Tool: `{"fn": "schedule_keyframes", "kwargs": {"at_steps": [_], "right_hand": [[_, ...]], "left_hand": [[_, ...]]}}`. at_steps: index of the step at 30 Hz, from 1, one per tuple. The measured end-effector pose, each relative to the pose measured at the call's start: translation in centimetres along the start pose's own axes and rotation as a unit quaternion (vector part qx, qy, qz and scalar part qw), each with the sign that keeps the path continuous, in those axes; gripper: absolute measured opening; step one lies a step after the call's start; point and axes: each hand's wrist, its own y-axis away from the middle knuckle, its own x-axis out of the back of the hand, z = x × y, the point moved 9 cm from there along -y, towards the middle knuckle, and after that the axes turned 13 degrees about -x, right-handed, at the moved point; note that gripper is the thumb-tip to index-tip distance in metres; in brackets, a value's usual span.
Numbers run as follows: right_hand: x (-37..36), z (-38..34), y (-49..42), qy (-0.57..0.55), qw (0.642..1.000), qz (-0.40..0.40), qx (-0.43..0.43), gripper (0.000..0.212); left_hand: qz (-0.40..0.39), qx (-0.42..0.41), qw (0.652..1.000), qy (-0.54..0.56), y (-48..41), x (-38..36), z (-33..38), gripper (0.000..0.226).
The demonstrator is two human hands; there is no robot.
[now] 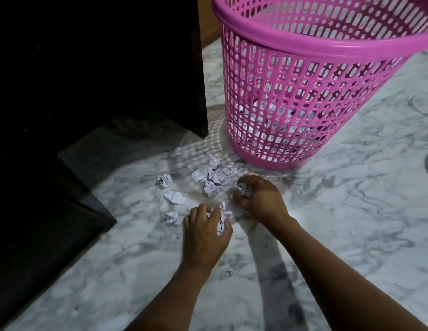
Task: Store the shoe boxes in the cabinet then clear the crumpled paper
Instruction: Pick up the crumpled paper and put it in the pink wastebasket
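Several crumpled white paper balls lie on the marble floor (351, 211) in front of a pink perforated basket (303, 96). The biggest clump of paper (214, 174) sits just below the basket's base. Three smaller balls lie to the left: one (164, 180), another (175, 197) and a third (170, 217). My left hand (204, 232) grips a crumpled paper ball (223, 219) low over the floor. My right hand (259, 199) holds another crumpled ball (244, 189) in its curled fingers, right beside the clump. More paper shows through the basket's holes near its bottom.
A dark cabinet (100, 68) fills the upper left, its corner close to the basket. A dark open door or panel (53, 211) juts over the floor at the left, near the loose paper balls. Pale marble floor stretches to the right and toward me.
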Motion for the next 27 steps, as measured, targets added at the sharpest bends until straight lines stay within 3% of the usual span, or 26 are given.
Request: {"fn": "schedule_keyframes", "kwargs": {"at_steps": [3, 6, 10, 14, 17, 22, 24, 27], "right_hand": [[1.7, -1.0, -0.5, -0.073, 0.996, 0.033, 0.024, 0.019], [2.3, -4.9, -1.0, -0.061, 0.995, 0.04, 0.069, 0.033], [0.2, -10.1, -2.3, 0.031, 0.991, -0.002, 0.133, 0.024], [-3.1, -9.4, -3.2, 0.17, 0.976, 0.004, 0.136, 0.039], [-4.5, -8.1, -3.5, 0.178, 0.977, -0.007, 0.115, 0.054], [-4.7, -9.1, -3.7, 0.132, 0.975, -0.071, 0.167, 0.041], [-4.9, -9.2, -3.7, 0.116, 0.975, -0.091, 0.168, 0.046], [-4.8, -9.3, -2.9, 0.11, 0.974, -0.057, 0.192, 0.048]], "left_hand": [[0.009, -0.03, 0.999, 0.028, -0.4, 0.1, -0.3, 0.009], [0.03, -0.019, 0.997, 0.069, -0.8, 1.3, -1.0, 0.011], [0.102, -0.026, 0.991, 0.088, -0.6, 4.4, -1.4, 0.016], [0.149, 0.033, 0.986, 0.065, -0.4, 6.6, -4.1, 0.013], [0.12, 0.067, 0.989, 0.044, 0.0, 6.1, -5.9, 0.006], [0.003, 0.111, 0.993, -0.025, 0.6, 2.9, -7.8, 0.019], [-0.011, 0.103, 0.994, -0.018, 0.5, 2.3, -8.1, 0.027], [0.007, 0.083, 0.996, 0.022, -0.1, 2.7, -8.1, 0.028]]}}
